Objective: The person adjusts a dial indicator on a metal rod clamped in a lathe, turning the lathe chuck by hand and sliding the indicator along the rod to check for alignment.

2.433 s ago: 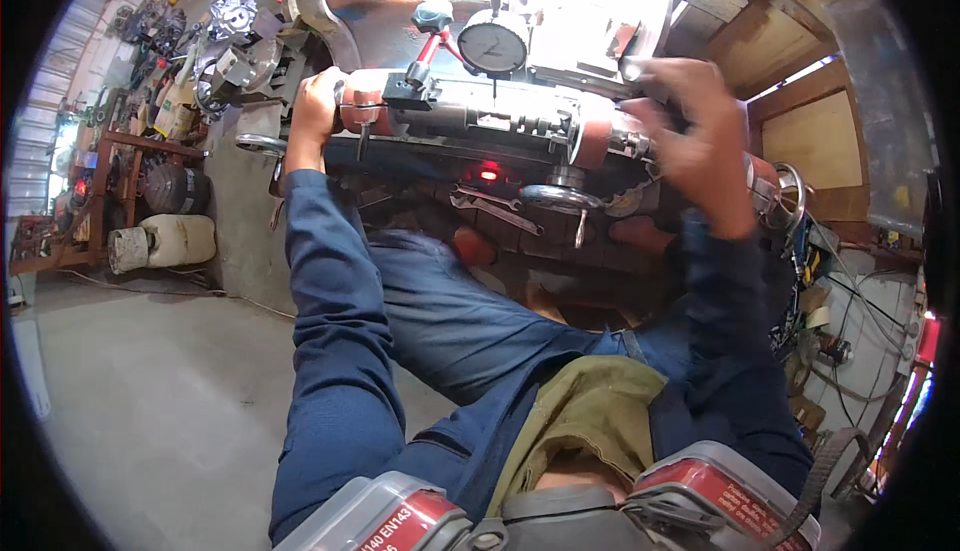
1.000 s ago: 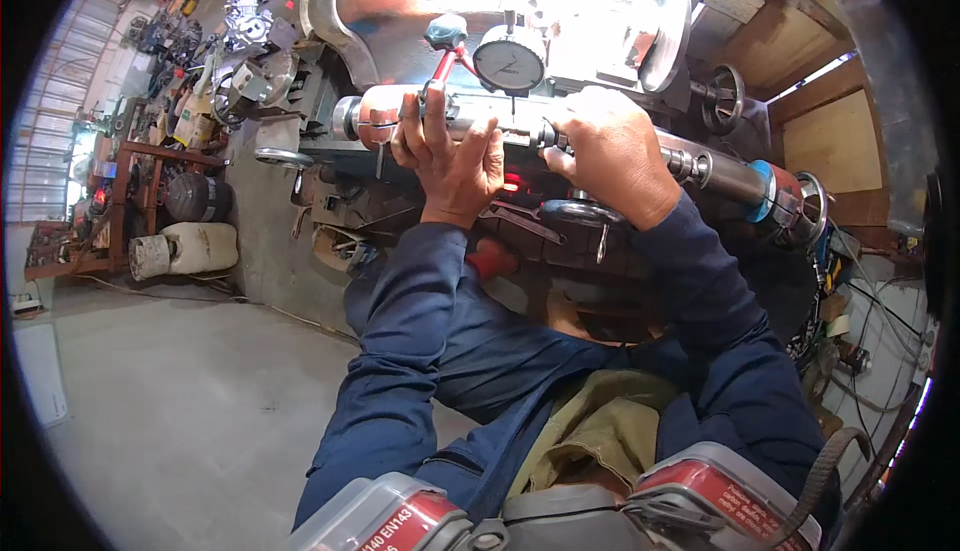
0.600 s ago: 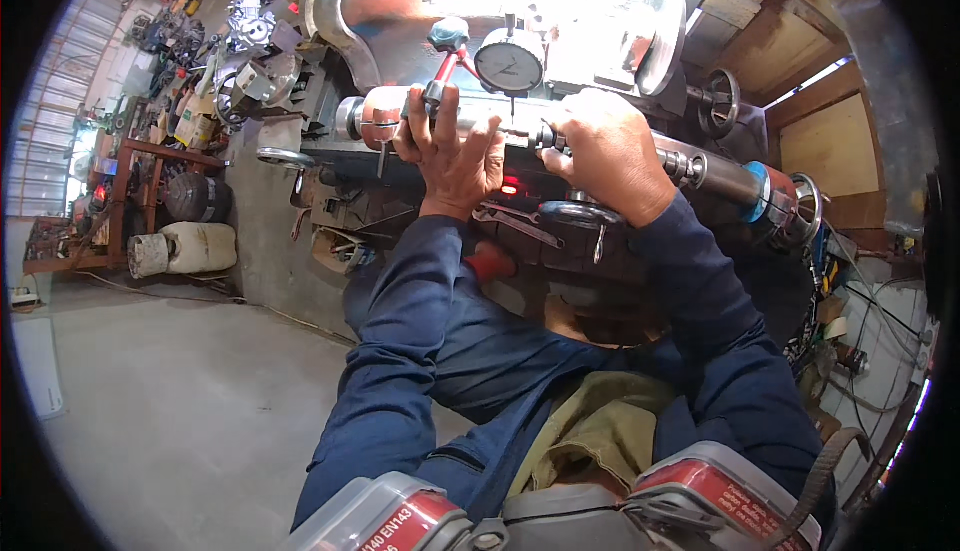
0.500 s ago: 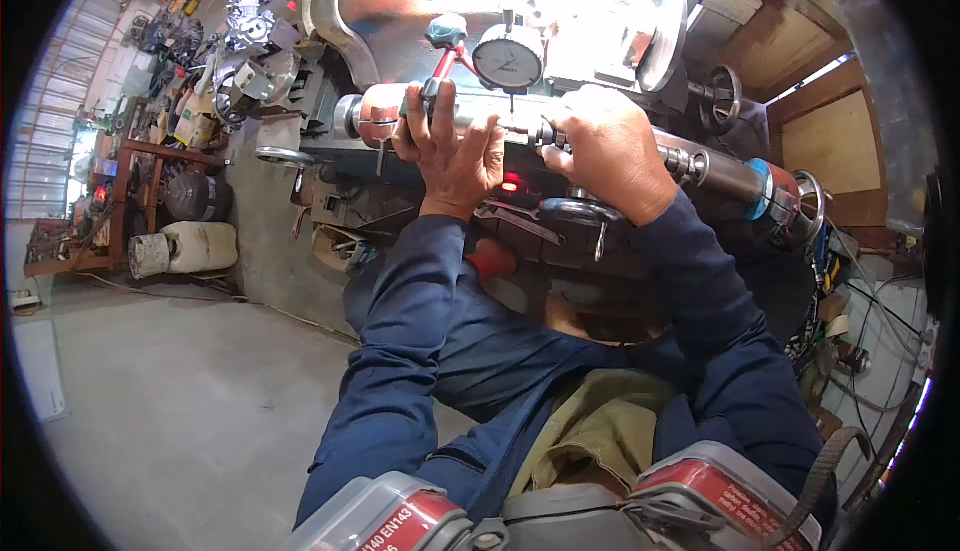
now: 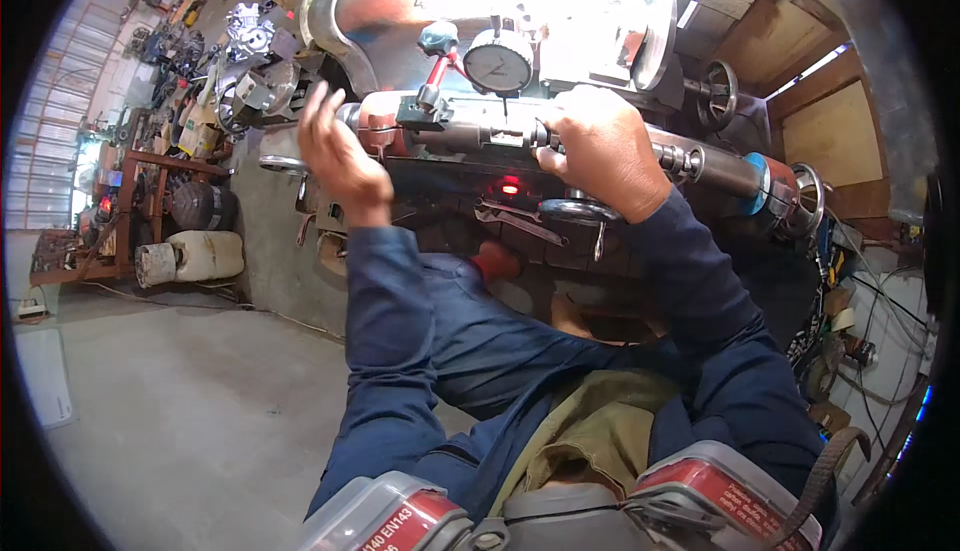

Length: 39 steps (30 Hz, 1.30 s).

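Much grey floor point(image 5: 200, 381) (one pale container point(image 5: 210, 256)) beside the machine point(image 5: 460, 134).

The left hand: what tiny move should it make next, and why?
I'd guess the left hand should curl gently around the silver knob. Its fingers are spread open right beside that knob, with nothing seen in them, while the right hand lies over the metal bar.

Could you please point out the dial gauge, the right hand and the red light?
Dial gauge point(image 5: 499, 63), head view: round face.
Right hand point(image 5: 610, 149), head view: its back.
Red light point(image 5: 510, 189), head view: lit middle.
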Tool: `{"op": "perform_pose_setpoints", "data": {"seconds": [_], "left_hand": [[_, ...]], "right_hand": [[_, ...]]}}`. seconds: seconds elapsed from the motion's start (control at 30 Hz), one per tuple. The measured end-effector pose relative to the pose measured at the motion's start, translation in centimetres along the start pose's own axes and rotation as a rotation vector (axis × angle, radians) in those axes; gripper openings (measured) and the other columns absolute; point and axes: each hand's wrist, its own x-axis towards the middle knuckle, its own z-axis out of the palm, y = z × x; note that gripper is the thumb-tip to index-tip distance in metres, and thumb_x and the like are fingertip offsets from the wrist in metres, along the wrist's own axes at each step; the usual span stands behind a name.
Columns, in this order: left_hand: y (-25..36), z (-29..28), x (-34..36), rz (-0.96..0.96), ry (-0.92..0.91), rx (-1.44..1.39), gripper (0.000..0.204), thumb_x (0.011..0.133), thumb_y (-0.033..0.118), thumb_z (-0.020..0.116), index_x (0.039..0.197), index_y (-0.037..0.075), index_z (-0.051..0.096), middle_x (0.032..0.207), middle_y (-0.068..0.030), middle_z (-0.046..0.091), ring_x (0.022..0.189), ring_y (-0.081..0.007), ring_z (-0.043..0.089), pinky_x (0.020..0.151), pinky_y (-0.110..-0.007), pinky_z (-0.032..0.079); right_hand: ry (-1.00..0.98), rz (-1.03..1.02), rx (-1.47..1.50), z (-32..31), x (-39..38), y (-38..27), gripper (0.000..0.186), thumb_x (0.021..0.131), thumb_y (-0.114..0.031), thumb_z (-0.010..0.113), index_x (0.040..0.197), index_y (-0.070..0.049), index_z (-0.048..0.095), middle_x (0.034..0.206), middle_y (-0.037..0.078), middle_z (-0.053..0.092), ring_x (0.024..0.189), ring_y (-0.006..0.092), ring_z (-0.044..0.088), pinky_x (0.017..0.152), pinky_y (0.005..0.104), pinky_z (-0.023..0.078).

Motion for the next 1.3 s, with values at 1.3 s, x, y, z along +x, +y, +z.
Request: {"op": "perform_pose_setpoints", "data": {"seconds": [1.3], "left_hand": [[-10.7, 1.6, 0.0, -1.489, 0.295, -1.334, 0.019, 0.087, 0.025, 0.057, 0.093, 0.007, 0.052, 0.096, -0.0131, 0.063, 0.092, -0.0313, 0.061, 0.084, -0.048, 0.05]], "right_hand": [[0.319, 0.946, 0.288, -8.7, -27.0, 30.2, 0.037, 0.101, -0.033, 0.048, 0.114, -0.001, 0.064, 0.109, 0.009, 0.066, 0.098, 0.0162, 0.061, 0.085, 0.0291, 0.048]]}}
